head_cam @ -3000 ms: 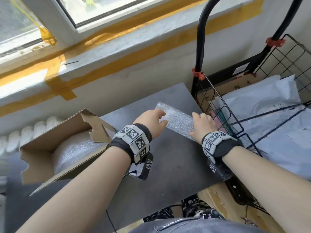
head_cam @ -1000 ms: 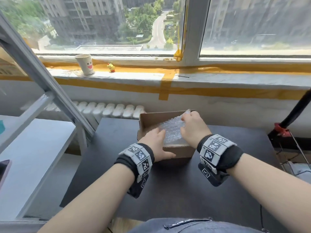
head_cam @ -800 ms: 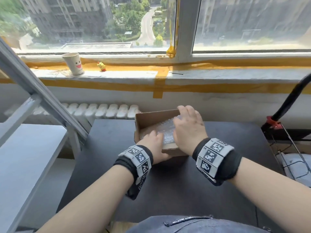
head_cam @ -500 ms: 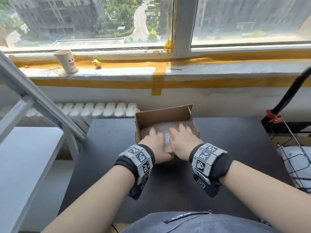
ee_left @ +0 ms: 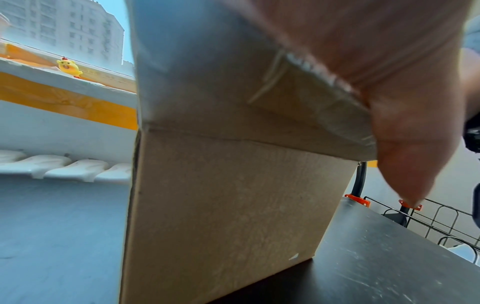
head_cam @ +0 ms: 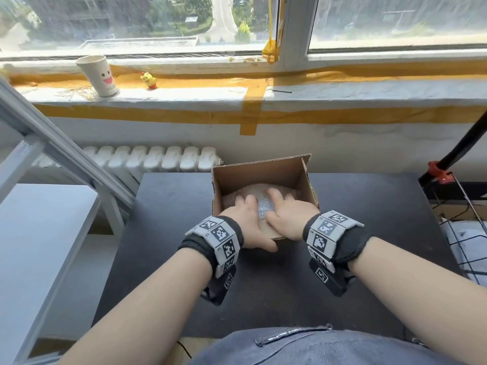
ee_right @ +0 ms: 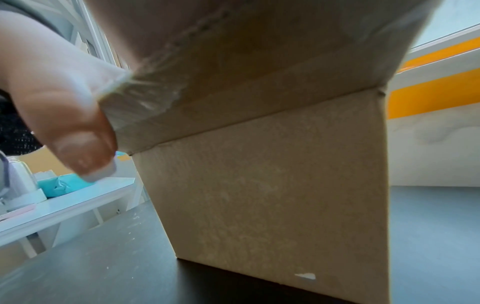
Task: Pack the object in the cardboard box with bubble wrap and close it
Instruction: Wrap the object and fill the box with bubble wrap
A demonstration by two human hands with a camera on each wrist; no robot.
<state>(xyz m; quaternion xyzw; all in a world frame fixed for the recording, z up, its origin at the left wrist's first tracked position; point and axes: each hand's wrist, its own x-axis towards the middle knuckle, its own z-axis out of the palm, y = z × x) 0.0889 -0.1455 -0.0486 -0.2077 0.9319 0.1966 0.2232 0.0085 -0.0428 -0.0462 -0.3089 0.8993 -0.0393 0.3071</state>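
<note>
Both hands' fingers (head_cam: pixel 249 204) extended flat, pressing bubble wrap (head_cam: pixel 261 206) inside cardboard box (head_cam: pixel 257 171); fingertips, packed object beneath hidden.

One box (head_cam: pixel 259 177) stands on one dark table (head_cam: pixel 355 206), with one wad of bubble wrap (head_cam: pixel 261 204) inside it. Two hands are at it, a left hand (head_cam: pixel 246 227) and a right hand (head_cam: pixel 287 214). The sill holds one cup (head_cam: pixel 98 76) and one yellow chick (head_cam: pixel 149 79).
</note>
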